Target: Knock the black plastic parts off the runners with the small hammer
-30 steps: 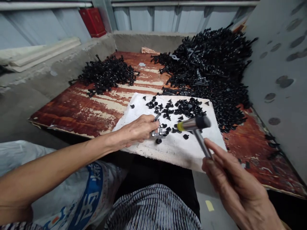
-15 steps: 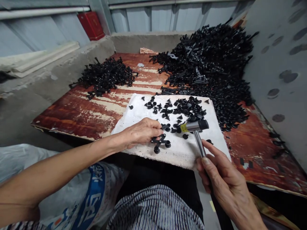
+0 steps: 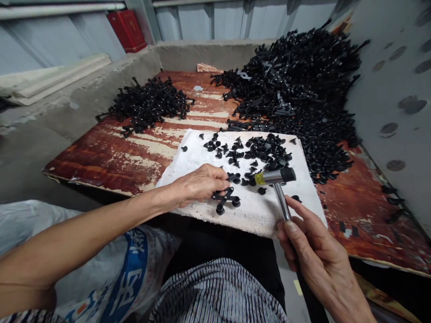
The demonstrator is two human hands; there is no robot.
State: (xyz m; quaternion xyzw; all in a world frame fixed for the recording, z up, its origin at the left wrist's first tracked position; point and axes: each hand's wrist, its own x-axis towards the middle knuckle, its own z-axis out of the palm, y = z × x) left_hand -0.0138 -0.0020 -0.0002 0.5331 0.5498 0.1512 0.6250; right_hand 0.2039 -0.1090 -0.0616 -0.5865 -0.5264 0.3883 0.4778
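My left hand (image 3: 204, 183) pinches a black scissor-like linkage (image 3: 225, 196) with round feet, above the near edge of a white board (image 3: 249, 213). Part of the linkage is hidden behind my fingers. In my right hand (image 3: 313, 246) is a small hammer (image 3: 274, 178) with a metal head, a yellow label and a black tip; my fingers wrap round its handle. The hammer head hovers over the board, to the right of the linkage. Loose black caps with stems (image 3: 267, 150) lie scattered on the board, mostly toward its far side.
A tall heap of black linkages (image 3: 303, 80) fills the back right of the worn red-brown table (image 3: 101, 150). A smaller pile of assembled black pieces (image 3: 151, 103) is at the back left. Grey panel (image 3: 393, 112) bounds the right side; a white sack (image 3: 97, 273) stands below left.
The camera view has shifted very slightly. Both hands keep the same hold, on the linkage and the hammer, with almost no visible movement.
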